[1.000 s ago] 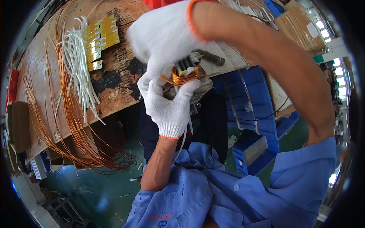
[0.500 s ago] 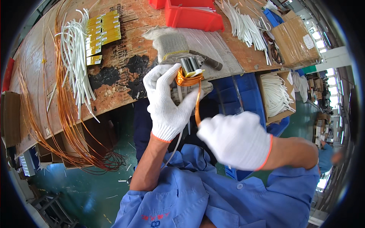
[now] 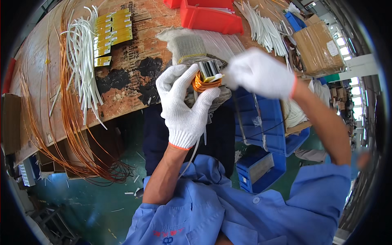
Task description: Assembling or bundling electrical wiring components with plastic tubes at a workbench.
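In my white-gloved left hand (image 3: 182, 107) is a coil of copper wire (image 3: 200, 85), gripped between thumb and fingers. The coil is wound round a piece with dark grey cylinders (image 3: 209, 68) and a yellowish flange standing out of its top. My gloved right hand (image 3: 261, 73) is just right of the coil, closed and blurred by motion. The strand between it and the coil cannot be made out now. Behind the coil, a cloth-wrapped block (image 3: 188, 48) sits at the table edge. White tubing (image 3: 192, 157) hangs below my left hand.
Long copper wires (image 3: 67, 102) and white sleeves (image 3: 81, 61) drape over the table's left side, beside yellow-wrapped pieces (image 3: 112, 32). A red bin (image 3: 210, 18) stands at the back. Blue crates (image 3: 261, 171) and a cardboard box (image 3: 320, 47) are at the right.
My right hand has swung up and away from me, from below right of the coil to its right side. My left hand stays nearly in place, holding the coil.
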`<state>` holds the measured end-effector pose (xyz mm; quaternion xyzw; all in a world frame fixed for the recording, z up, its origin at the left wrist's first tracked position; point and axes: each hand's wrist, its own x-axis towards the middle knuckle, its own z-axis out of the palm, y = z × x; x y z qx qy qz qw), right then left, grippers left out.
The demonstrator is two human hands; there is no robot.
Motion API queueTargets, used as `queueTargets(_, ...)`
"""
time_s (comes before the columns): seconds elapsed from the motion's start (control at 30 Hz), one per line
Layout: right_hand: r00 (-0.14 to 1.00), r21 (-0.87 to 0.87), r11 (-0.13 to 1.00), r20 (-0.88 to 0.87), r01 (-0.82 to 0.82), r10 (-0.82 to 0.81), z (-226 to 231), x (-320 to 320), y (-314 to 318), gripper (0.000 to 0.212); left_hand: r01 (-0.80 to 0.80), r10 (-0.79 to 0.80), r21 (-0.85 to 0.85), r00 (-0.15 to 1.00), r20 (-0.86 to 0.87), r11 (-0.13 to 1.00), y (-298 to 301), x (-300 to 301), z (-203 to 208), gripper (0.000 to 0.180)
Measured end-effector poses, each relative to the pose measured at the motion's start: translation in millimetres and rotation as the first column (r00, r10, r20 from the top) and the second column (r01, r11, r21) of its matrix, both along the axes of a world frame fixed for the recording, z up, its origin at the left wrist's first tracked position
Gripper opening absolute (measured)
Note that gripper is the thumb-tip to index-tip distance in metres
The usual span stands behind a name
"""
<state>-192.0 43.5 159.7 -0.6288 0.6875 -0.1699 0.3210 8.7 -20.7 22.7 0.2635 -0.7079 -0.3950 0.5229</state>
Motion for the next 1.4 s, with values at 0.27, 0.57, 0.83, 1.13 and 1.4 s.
queueTargets(0.27, 0.533, -0.218, 0.880, -0.845, -0.423, 0.046, 24.6, 136.3, 32.7, 0.028, 0.063, -0.064, -0.030, 0.998, -0.026, 0.998, 3.7, -0.7, -8.7, 0.072)
queueTargets(0.57, 0.907, -0.009, 0.954, -0.311, -0.300, 0.283, 23.6, 12.6, -81.9, 0.048, -0.029, 0.029, 0.086, 1.000, -0.005, 0.996, 6.7, -6.6, 3.9, 0.065)
queueTargets(0.83, 0.797, -0.184, 0.940, -0.591, -0.287, 0.128, -3.4, 62.2, 86.4, 0.013, 0.076, -0.074, 0.048, 0.996, -0.047, 0.996, 3.0, -4.6, 3.6, 0.069)
queueTargets(1.13, 0.651, -0.269, 0.825, -0.744, -0.498, 0.150, 26.2, 123.5, -13.1, 0.017, 0.105, -0.106, -0.062, 0.994, -0.012, 0.993, -8.4, 6.3, 0.5, 0.080)
queueTargets(1.4, 0.610, 0.018, 0.803, -0.640, -0.596, 0.467, 42.6, 102.5, 5.6, 0.013, 0.175, -0.174, -0.004, 0.984, 0.033, 0.985, -13.2, 10.2, 0.1, 0.077)
